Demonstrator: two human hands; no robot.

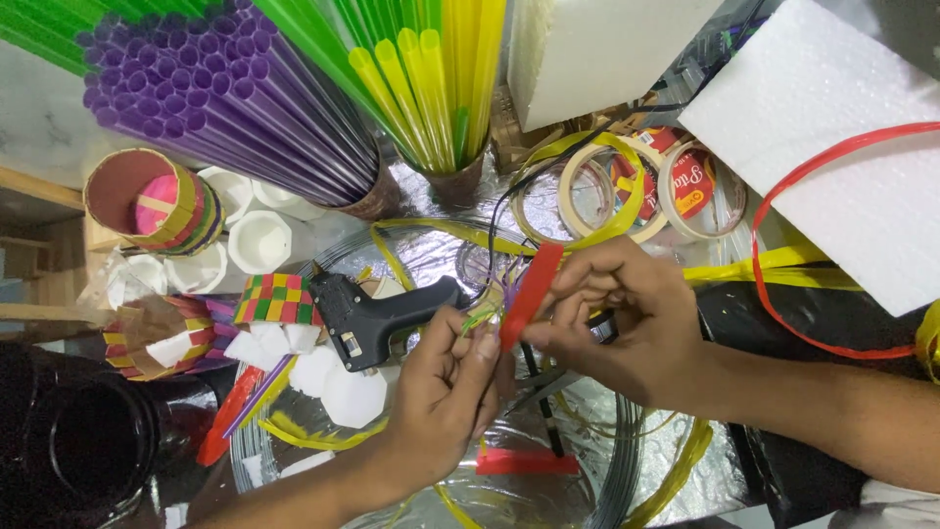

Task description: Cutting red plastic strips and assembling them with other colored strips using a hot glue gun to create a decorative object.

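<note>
Presently, the red strip (530, 284) stands between both hands, its long axis tilted up and to the right. The right hand (627, 313) pinches its middle; the left hand (446, 392) pinches its lower end, beside the black glue gun (377, 315).
</note>
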